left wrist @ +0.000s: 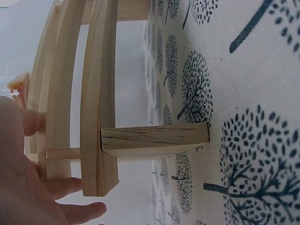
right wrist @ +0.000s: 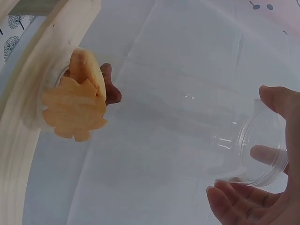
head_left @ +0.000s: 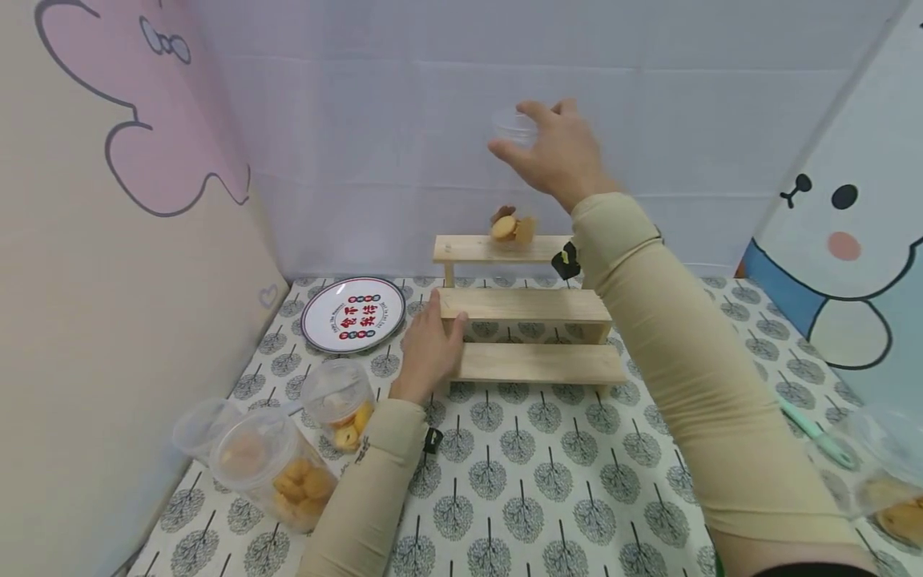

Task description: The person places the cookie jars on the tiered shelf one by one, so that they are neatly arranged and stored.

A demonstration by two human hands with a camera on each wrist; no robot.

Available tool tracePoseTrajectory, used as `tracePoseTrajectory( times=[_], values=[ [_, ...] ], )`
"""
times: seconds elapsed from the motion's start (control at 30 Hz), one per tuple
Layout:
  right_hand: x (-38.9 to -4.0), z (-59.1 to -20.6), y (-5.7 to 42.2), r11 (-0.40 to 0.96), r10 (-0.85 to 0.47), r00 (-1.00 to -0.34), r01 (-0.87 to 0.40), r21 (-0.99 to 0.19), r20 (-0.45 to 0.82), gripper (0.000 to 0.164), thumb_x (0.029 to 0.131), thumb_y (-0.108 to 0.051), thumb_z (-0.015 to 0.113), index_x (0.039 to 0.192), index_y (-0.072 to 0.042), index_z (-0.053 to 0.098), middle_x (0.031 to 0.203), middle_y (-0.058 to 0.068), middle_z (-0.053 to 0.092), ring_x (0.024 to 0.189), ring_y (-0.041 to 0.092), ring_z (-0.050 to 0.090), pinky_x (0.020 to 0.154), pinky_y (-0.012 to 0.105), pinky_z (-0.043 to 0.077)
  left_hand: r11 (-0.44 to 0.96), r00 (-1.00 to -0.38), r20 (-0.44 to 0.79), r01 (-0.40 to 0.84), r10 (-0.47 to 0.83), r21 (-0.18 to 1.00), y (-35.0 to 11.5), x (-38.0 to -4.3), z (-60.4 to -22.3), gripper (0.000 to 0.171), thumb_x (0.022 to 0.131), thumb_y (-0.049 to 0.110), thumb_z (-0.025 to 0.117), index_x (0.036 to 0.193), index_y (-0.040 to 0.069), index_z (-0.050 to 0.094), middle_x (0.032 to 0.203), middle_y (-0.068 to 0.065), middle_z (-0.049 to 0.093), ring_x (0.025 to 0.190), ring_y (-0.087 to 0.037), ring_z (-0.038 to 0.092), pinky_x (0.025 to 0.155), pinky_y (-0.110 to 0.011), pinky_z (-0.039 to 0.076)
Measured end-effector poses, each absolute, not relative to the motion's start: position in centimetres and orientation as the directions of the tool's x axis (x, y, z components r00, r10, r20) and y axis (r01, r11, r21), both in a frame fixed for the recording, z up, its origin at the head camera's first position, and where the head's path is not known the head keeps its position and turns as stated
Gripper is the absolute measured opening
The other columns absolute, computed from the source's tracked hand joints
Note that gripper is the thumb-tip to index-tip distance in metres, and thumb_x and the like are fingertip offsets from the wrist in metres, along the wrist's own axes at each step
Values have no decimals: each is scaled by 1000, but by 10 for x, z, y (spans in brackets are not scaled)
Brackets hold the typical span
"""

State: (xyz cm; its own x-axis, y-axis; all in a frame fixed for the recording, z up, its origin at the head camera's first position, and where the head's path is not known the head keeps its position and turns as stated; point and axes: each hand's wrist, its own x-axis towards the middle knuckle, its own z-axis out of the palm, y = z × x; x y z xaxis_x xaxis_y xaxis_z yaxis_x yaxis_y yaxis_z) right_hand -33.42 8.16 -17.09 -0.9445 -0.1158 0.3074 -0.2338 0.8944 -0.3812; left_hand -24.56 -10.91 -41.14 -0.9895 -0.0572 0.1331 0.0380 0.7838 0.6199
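Observation:
My right hand (head_left: 558, 152) is raised over a three-tier wooden stand (head_left: 534, 365). Its thumb and fingers curl round the clear top of a tall plastic jar (right wrist: 265, 140). Low in the jar, at the stand's top tier, are several cookies (right wrist: 75, 110), one flower-shaped and one dark brown. The jar's walls are so transparent that mostly glints show. At the stand's left end rests my left hand (head_left: 427, 349), fingers fairly straight and spread against the middle tier (head_left: 519, 303); in the left wrist view the fingertips (left wrist: 89, 212) lie alongside the wood.
A white plate (head_left: 353, 315) with red lettering lies behind and left. Clear jars of cookies (head_left: 303, 489) stand at the front left, beside my left forearm. A turquoise-handled tool (head_left: 815, 433) and another clear jar (head_left: 883, 457) are at the right. White cloth hangs behind the stand.

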Motion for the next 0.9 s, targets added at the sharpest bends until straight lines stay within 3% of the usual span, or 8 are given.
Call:
tracePoseTrajectory(
  times=[0.7,0.9],
  values=[
    [-332,-183,74,875,-144,-942,-264,-405,304,86,88,-74,50,159,-31,25,151,18,30,122,34,51,103,49,47,776,-990,137,68,-23,627,-99,-241,-411,81,101,63,32,162,17,5,164,-13,22,148,-37,25,121,-58,16],
    [-322,-179,82,864,-163,-944,-277,-421,287,98,84,-76,54,160,-39,5,157,19,23,126,38,49,102,53,47,772,-989,146,88,-6,629,-97,-242,-409,81,101,62,32,162,15,5,164,-13,22,148,-37,27,121,-56,16]
  ],
)
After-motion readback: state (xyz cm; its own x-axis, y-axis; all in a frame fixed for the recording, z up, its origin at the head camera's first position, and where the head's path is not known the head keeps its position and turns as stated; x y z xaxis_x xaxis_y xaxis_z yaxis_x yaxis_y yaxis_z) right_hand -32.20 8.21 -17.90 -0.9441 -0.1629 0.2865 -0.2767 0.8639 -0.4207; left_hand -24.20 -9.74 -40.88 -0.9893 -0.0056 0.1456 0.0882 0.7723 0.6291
